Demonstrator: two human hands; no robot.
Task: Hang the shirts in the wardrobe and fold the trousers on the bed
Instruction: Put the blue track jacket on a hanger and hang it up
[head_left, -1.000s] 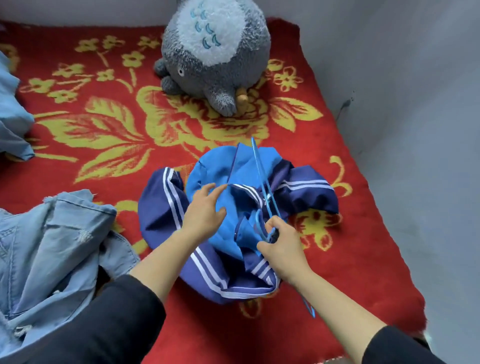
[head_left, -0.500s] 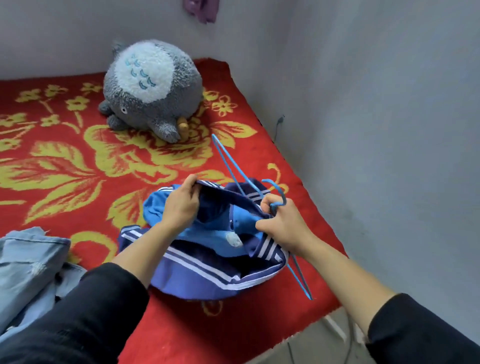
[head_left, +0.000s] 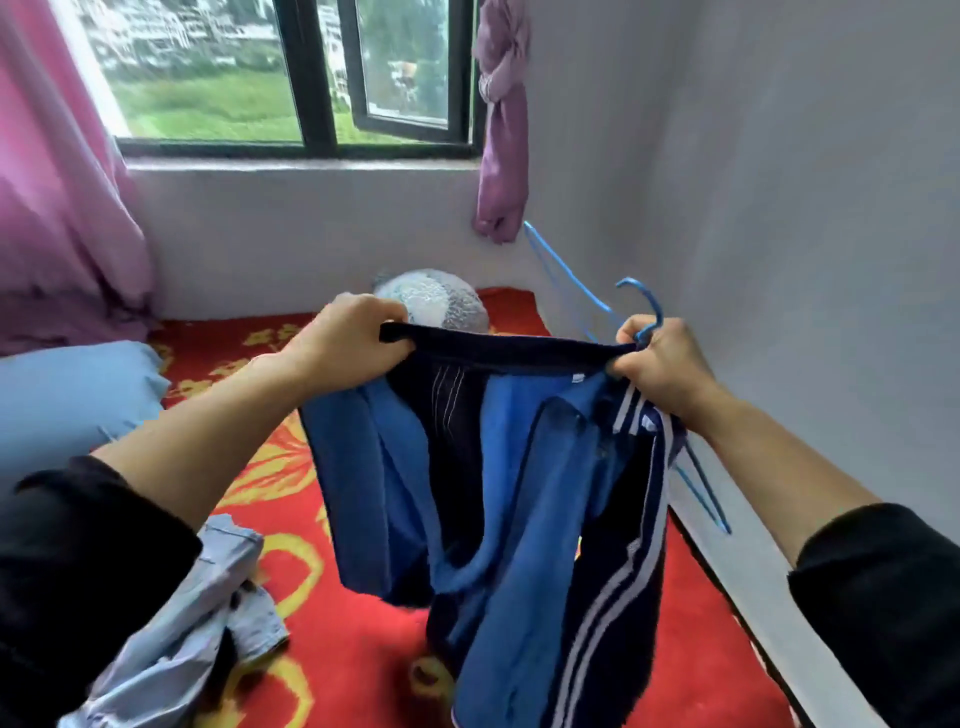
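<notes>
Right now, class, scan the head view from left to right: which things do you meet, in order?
pink curtain → left hand → knotted purple cloth → right hand → grey wall. The blue garment stretches between both hands, so it is left out.

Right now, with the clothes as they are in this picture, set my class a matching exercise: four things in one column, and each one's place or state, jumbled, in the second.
Things
1. blue striped garment
2. blue hanger
3. denim garment
4. purple cloth

Places or states
A. lies crumpled on the red bedcover
B. hangs knotted beside the window
C. held up, stretched between left hand and right hand
D. its hook sticks up out of the right hand

Pairs: 1-C, 2-D, 3-A, 4-B.
</notes>
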